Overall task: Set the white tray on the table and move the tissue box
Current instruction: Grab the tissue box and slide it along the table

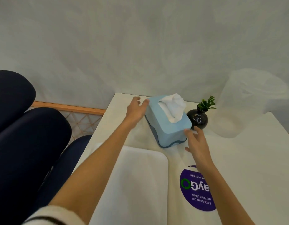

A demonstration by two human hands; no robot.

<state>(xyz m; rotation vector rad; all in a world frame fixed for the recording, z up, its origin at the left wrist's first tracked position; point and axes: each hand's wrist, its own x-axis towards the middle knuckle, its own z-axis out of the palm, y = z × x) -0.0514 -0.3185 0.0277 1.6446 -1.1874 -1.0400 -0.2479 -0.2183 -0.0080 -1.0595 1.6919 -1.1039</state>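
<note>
Two bare hands close in on a blue tissue box (167, 120) at the far end of a white table (247, 159). The left hand (136, 109) is spread wide at the box's far left corner, its fingers touching or nearly touching the edge; the right hand (196, 142) is open at the near right corner, fingertips against the box, holding nothing. The white tray (140, 184) lies flat on the table just nearer than the box, under the left forearm, so that step appears done. A clean move likely calls for pressing both palms evenly on opposite corners and lifting level, keeping clear of the dark vase (198, 118) standing just right of the box. A white tissue (172, 106) stands out of the box's top slot; the vase holds a small green sprig (207, 103); the tray looks empty.
</note>
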